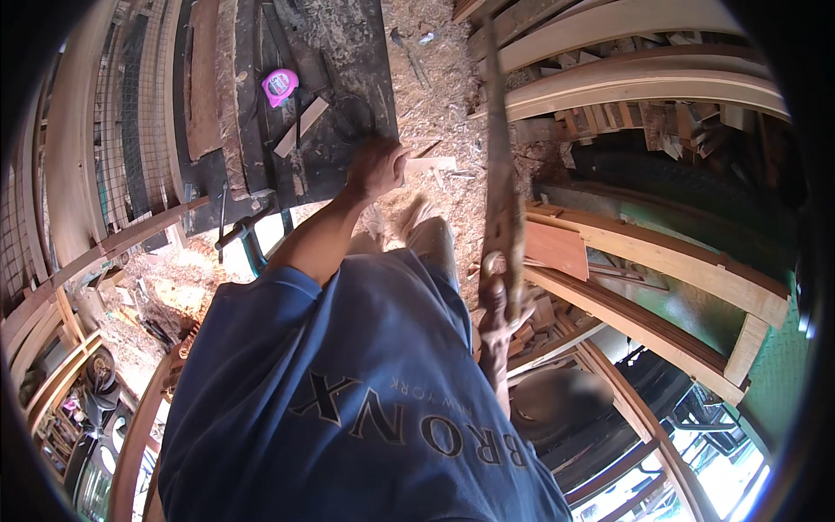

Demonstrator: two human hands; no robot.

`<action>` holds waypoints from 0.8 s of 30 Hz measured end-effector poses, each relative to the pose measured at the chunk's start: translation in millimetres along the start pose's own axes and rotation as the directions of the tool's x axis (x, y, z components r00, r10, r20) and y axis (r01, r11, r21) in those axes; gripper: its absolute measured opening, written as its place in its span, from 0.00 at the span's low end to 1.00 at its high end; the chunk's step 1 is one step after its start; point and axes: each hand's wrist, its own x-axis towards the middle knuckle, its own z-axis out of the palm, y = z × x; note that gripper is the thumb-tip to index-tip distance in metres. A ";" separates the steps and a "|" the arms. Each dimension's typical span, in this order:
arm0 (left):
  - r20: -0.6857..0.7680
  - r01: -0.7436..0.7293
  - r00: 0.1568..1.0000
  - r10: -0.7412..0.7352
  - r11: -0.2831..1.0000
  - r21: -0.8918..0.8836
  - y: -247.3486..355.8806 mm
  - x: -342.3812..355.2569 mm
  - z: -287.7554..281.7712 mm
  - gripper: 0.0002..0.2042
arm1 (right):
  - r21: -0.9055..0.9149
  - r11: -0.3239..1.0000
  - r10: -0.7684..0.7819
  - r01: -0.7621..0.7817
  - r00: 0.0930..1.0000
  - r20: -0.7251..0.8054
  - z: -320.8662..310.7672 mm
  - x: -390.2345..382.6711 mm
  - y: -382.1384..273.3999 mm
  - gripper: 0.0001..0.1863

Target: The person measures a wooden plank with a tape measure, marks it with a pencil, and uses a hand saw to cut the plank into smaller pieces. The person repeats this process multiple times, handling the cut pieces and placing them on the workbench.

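Observation:
My left hand (378,168) is closed at the right edge of the dark workbench (352,39). A pale wood strip (430,163) juts out from its fingers past the bench edge. My right hand (495,304) grips the lower end of a long, tapering handsaw (501,187) with a brownish, motion-blurred blade. The saw points away from me, apart from the strip and to its right. On the bench lie a pink tape measure (280,87) and a short pale wood piece (302,127) with a thin dark tool across it.
A teal clamp (250,246) sits at the bench's near edge. Wood shavings cover the floor (439,52). Stacked boards (644,83) and timber beams (670,248) line the right side. Wire mesh and long planks (74,130) stand at the left.

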 end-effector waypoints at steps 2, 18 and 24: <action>-0.026 -0.024 0.999 0.025 0.999 0.032 1.3 -0.8 1.4 0.08 | 0.086 0.994 0.066 -0.064 0.997 -0.027 3.3 -25.6 12.0 0.16; -0.059 -0.095 0.992 0.110 0.972 0.217 3.6 -0.6 14.7 0.11 | -0.008 0.977 0.208 -0.212 0.948 0.241 22.2 -55.3 26.0 0.07; -0.044 -0.090 0.994 0.103 0.968 0.233 -0.4 -1.2 19.0 0.10 | -0.041 0.972 0.232 -0.229 0.932 0.280 14.5 -48.6 13.5 0.07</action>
